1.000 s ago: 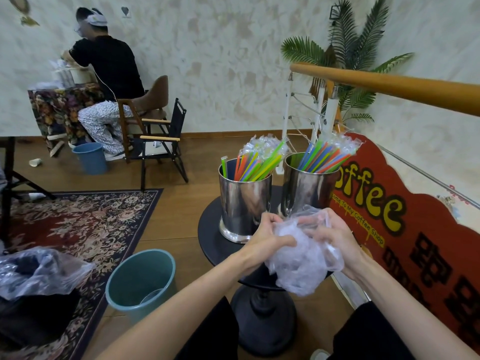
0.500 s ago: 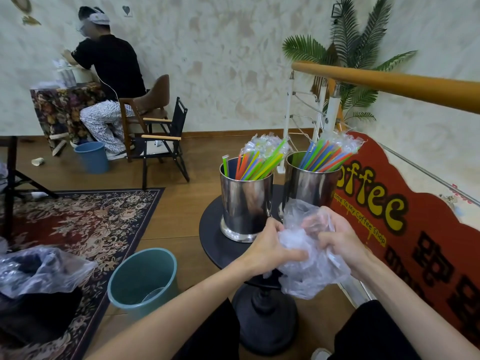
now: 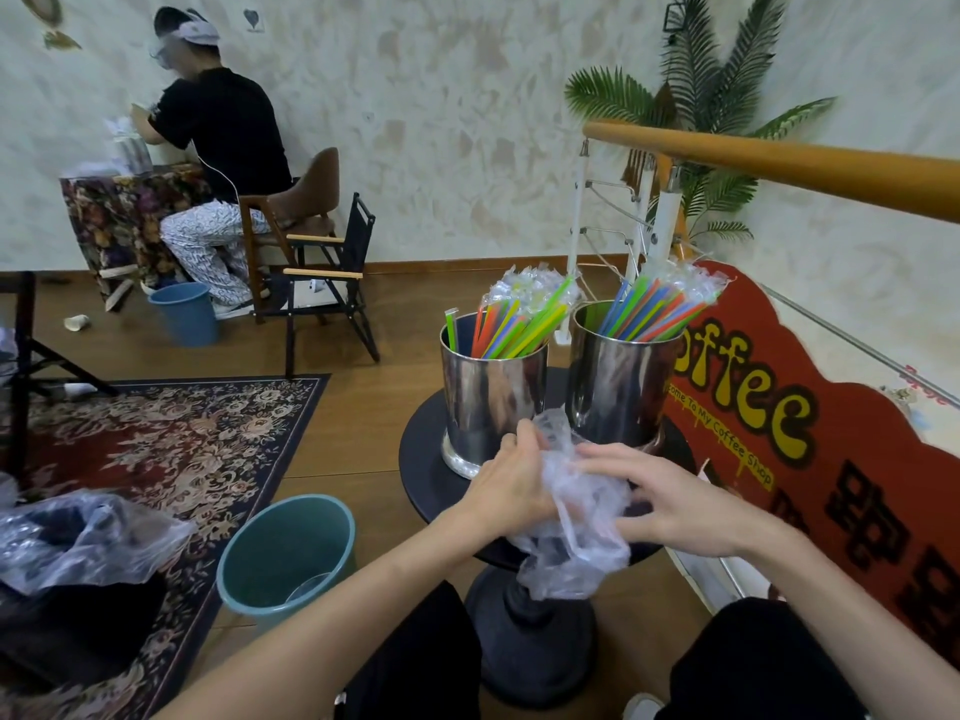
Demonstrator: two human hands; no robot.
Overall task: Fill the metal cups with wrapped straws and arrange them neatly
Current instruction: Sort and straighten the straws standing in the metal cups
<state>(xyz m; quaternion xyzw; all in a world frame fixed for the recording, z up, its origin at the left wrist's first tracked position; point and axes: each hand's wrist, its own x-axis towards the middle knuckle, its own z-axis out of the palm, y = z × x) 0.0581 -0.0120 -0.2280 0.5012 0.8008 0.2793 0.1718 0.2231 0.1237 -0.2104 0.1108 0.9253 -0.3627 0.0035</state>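
Note:
Two shiny metal cups stand side by side on a small round black table [image 3: 423,459]. The left cup [image 3: 493,402] and the right cup [image 3: 615,387] each hold several colourful wrapped straws [image 3: 519,324] leaning to the right; one green straw stands alone at the left cup's left rim. In front of the cups I crumple an empty clear plastic bag [image 3: 576,527] between both hands. My left hand [image 3: 511,485] grips the bag's left side. My right hand [image 3: 670,504] presses on the bag's right side, fingers stretched over it.
A teal bin [image 3: 283,558] stands on the floor left of the table, a black bag with clear plastic [image 3: 78,558] further left on a patterned rug [image 3: 171,439]. A red "Coffee" sign [image 3: 810,459] and wooden handrail [image 3: 779,163] close the right side. A seated person works at the back left.
Both hands have dropped lower towards the table's front edge while crumpling the bag. My right fingers have spread flatter over it. The cups and straws have not moved.

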